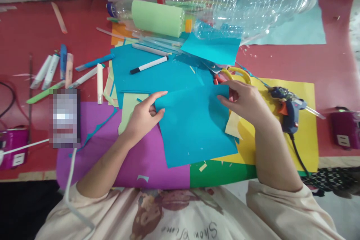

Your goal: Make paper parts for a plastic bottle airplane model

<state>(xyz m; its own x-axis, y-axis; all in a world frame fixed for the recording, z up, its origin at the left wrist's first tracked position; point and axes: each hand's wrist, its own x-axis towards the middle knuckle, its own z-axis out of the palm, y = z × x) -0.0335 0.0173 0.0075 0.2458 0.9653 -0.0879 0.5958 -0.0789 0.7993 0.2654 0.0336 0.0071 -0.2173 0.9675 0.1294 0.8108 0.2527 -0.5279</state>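
A rectangular blue paper sheet [198, 127] is in front of me, between my hands. My left hand [143, 116] holds its upper left edge, with the thumb and index finger at the border and the other fingers curled and partly hidden. At the upper right corner, my right hand [247, 99] grips the same sheet between thumb and fingers. Just beyond my right hand are yellow-handled scissors [239, 73], their blades partly covered. A larger blue sheet [157, 77] lies behind, with a black-capped white marker [149, 65] on it.
Several clear plastic bottles [233, 5] lie at the back, one wrapped in green paper [157, 18]. A glue gun [291, 114] rests on yellow paper [306, 150] at right. Markers [51, 71] and a phone with a cable [66, 118] are at left. Purple paper [174, 176] is near me.
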